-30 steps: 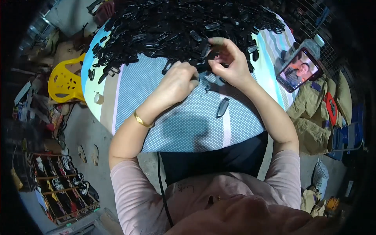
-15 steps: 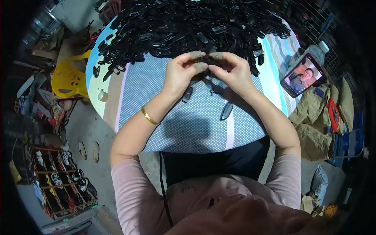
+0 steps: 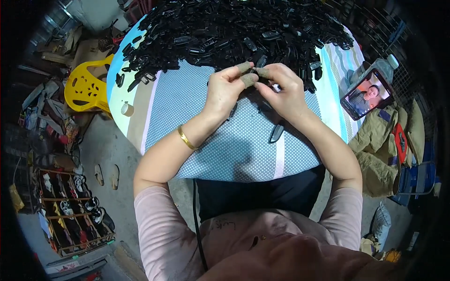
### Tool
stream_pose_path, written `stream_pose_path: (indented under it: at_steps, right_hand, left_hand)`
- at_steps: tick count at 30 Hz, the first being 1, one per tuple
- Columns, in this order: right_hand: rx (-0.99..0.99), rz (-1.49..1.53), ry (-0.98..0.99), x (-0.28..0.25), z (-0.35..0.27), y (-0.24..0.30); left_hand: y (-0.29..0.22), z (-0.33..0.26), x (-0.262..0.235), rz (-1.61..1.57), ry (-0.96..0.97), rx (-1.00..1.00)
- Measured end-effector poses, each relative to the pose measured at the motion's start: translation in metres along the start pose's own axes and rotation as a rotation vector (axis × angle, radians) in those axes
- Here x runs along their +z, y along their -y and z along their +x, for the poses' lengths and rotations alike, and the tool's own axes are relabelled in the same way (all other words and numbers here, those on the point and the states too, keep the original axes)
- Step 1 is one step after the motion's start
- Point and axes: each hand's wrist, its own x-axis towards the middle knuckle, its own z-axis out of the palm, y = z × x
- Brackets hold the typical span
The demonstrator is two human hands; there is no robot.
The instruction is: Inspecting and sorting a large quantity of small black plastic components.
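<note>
My left hand (image 3: 222,93) and my right hand (image 3: 286,93) meet over the table, thumbs and index fingertips pinched together. Between them is a small black plastic part, mostly hidden by the fingers, so its exact kind cannot be made out. Tan tape wraps several fingertips on both hands. Nearer to me, a black oblong plastic piece (image 3: 276,134) lies by itself on the cloth. More dark bits sit in shadow under my hands, partly covered. Just beyond my fingers spreads a large heap of black plastic parts (image 3: 211,35).
A patterned cloth (image 3: 225,161) covers the round table. At right a phone (image 3: 368,95) leans against a clear plastic bottle (image 3: 386,65); a small white cup-like roll (image 3: 127,109) stands at left. Around the table are a yellow chair (image 3: 86,89), a shoe rack (image 3: 70,199) and brown sacks (image 3: 375,171).
My fingertips have drawn closer together around the small part. The left hand has moved right, and the dark piece beside its wrist is now mostly covered. The whole view has shifted slightly.
</note>
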Motion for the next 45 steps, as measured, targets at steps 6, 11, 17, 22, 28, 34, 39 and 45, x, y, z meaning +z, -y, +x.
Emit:
stream_pose_path:
  at_steps: [6, 11, 17, 22, 28, 34, 39, 45]
  right_hand:
    - [0.334, 0.209, 0.182, -0.004, 0.004, -0.002]
    - [0.447, 0.234, 0.38, -0.008, 0.001, 0.0]
    - [0.213, 0.171, 0.246, -0.006, 0.0, -0.002]
    - [0.145, 0.298, 0.475, -0.048, 0.016, -0.02]
    - [0.131, -0.191, 0.101, -0.042, 0.02, -0.041]
    - [-0.2, -0.538, 0.147, -0.038, 0.023, -0.033]
    - [-0.243, -0.726, 0.296, -0.032, 0.025, -0.042]
    - [-0.238, -0.484, 0.048, -0.032, 0.028, -0.045]
  left_hand:
    - [-0.014, 0.002, -0.004, -0.123, 0.108, -0.005]
    - [-0.027, 0.0, -0.01, 0.157, 0.21, 0.057]
    - [-0.037, -0.004, -0.009, 0.193, 0.261, 0.09]
    - [-0.057, -0.02, 0.002, 0.411, 0.448, 0.124]
    - [-0.023, -0.041, 0.003, 0.799, 0.846, 0.668]
    - [-0.045, -0.026, -0.017, 1.402, 0.588, 0.143]
    - [-0.033, -0.016, -0.012, 1.247, 0.542, 0.258]
    - [-0.021, 0.001, -0.013, 0.884, 0.398, 0.314]
